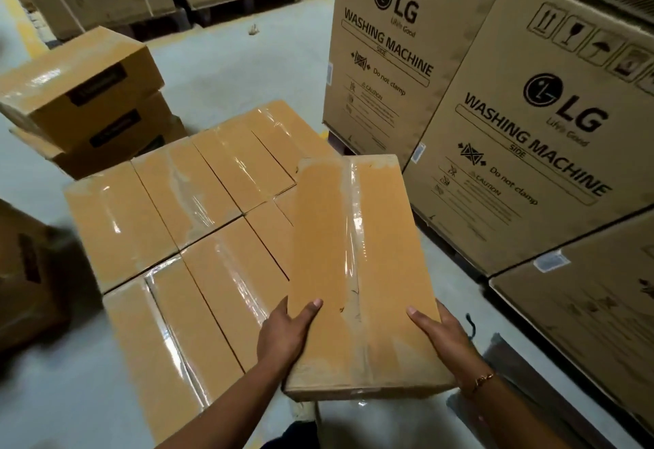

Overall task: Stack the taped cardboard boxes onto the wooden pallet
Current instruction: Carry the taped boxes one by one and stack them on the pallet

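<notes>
I hold a taped cardboard box flat in front of me, above the right side of a layer of similar taped boxes. My left hand grips its near left edge, thumb on top. My right hand grips its near right edge, thumb on top, a bracelet on the wrist. The layer holds several boxes packed side by side in two rows, with shiny clear tape along their seams. The wooden pallet under them is hidden.
A short pile of brown boxes with dark labels stands at the far left. Tall washing machine cartons wall in the right side. Another brown box sits at the left edge. Grey floor runs ahead to more stacked cartons.
</notes>
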{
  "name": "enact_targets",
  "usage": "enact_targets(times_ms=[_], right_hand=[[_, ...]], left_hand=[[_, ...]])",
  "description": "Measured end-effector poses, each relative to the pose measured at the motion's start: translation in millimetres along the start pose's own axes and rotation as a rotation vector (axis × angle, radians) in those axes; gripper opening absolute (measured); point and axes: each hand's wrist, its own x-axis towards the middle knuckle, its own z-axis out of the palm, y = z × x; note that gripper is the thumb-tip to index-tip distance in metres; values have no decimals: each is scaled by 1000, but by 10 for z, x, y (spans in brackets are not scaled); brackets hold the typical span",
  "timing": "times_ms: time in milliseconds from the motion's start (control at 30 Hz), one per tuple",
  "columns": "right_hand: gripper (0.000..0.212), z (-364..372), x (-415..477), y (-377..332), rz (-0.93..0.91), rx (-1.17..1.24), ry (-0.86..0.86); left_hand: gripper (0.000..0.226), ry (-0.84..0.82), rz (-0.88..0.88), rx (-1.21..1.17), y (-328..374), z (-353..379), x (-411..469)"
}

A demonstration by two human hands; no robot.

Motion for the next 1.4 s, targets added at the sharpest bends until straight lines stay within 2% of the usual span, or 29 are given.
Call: enact_targets(times_ms=[133,233,333,433,533,667,800,933,1000,1067,1100,1167,1233,1333,1400], right_hand=[[34,-345,495,-213,20,-58,-29],[47,-577,948,-366,18,-96,-57],[43,-777,1423,-581,-6,-85,-111],[45,-988,1968,-790,-22,-108,-184],[36,-1205,2531,-1054,-32,-137,-253],[48,-1397,3142,-1404,-58,-223,-349],[59,-1380,3575,-1679,-99,-301,-404],[53,-1229,3874,-1890,-104,-314,-460],[52,-1152,3966,-1983,-98,-313,-478],[62,-1096,4077,-2090,-86,-327,-486],[74,-1067,4162,-2126,-89,-334,-488],[94,-997,4389,-2143,-111,-338,-488],[102,-929,4707,-2099,-121,-337,-481],[97,-826,4949,-2230,-133,-320,-488],[92,-733,5043,-2407,-145,-323,-481]], left_hand=[[98,-17,-17,24,482,274,253],[100,3,-47,-27,788,463,422],[109,55,-85,-51,1033,710,678],[109,114,-135,-80,1318,1013,919],[100,178,-185,-138,1720,1298,1059],[82,241,-253,-198,2110,1589,1230],[83,298,-312,-250,2262,1726,1398],[98,348,-364,-297,2311,1734,1627],[93,371,-367,-306,2344,1709,1743],[81,386,-358,-305,2418,1676,1861],[78,392,-352,-307,2455,1654,1929],[79,391,-333,-325,2508,1606,2093],[86,401,-328,-336,2530,1561,2287],[89,401,-329,-331,2572,1515,2564],[103,390,-320,-343,2609,1476,2761]])
